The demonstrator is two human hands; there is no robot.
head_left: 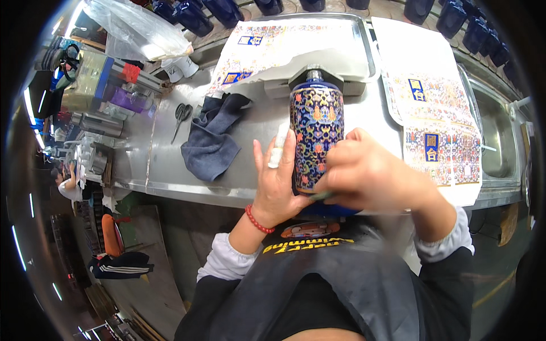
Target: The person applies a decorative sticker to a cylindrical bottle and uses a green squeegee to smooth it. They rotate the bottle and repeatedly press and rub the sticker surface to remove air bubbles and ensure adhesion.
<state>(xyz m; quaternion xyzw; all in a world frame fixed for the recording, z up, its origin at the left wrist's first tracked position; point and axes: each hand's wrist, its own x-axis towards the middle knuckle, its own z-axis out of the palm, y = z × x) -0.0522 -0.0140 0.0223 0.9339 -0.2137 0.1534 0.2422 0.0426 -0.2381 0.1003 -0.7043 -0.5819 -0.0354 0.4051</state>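
A dark blue cloth [209, 143] lies beside scissors [181, 115] on the steel table [165, 165], near printed sheets [435, 122].

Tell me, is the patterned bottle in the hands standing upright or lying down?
Lying down: the bottle points its neck away along the metal table, base toward the person.

Bottle-decorating workshop, your steel counter [170, 165] beside a sink [500, 142], rows of dark blue bottles [193, 14] along its back, printed label sheets [438, 113] spread flat, scissors [182, 113] and cloth [210, 142] near you
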